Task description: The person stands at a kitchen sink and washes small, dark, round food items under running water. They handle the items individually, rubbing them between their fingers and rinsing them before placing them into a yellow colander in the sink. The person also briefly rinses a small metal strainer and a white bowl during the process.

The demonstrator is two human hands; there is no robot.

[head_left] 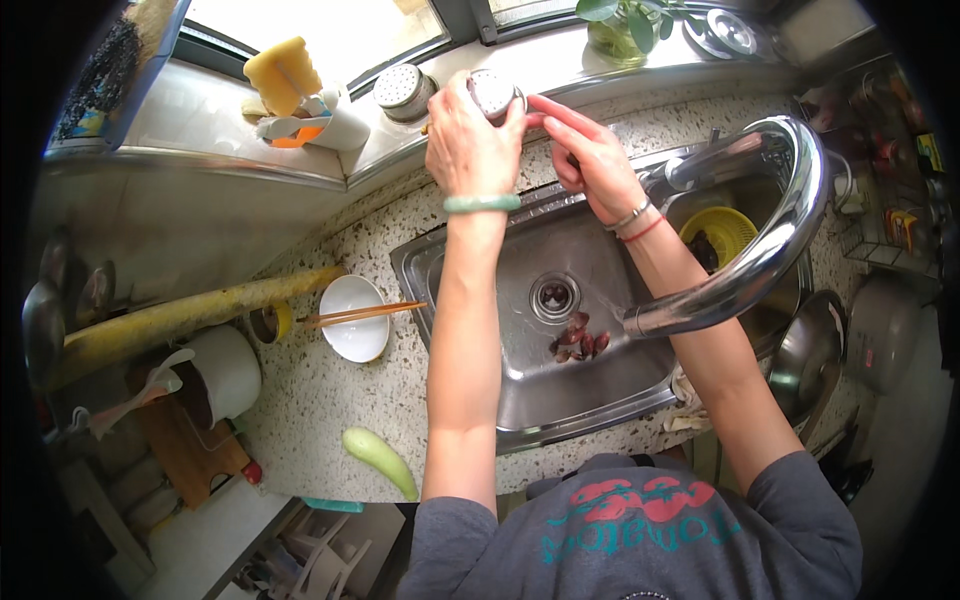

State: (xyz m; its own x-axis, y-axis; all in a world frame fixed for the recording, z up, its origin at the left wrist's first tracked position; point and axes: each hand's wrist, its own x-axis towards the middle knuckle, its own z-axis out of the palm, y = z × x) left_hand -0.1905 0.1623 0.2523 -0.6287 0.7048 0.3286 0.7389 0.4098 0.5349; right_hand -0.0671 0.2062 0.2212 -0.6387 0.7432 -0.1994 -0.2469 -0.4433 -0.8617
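Observation:
My left hand (472,140) is wrapped round a small round metal strainer basket (493,92) at the windowsill, its holed face up. A similar perforated metal piece (403,88) stands on the sill just left of it. My right hand (590,160) reaches in from the right, index and middle fingers stretched toward the strainer's edge, near my left thumb; whether they touch it I cannot tell. Below both hands lies the steel sink (520,365), with several dark red pieces (580,340) on its floor and more in the drain (553,296).
A chrome faucet (745,275) arches over my right forearm. Right of it, a yellow colander (720,232) sits in the second basin. On the speckled counter are a white bowl (352,345) with chopsticks (370,313) and a pale green gourd (380,460). A plant vase (622,38) stands on the sill.

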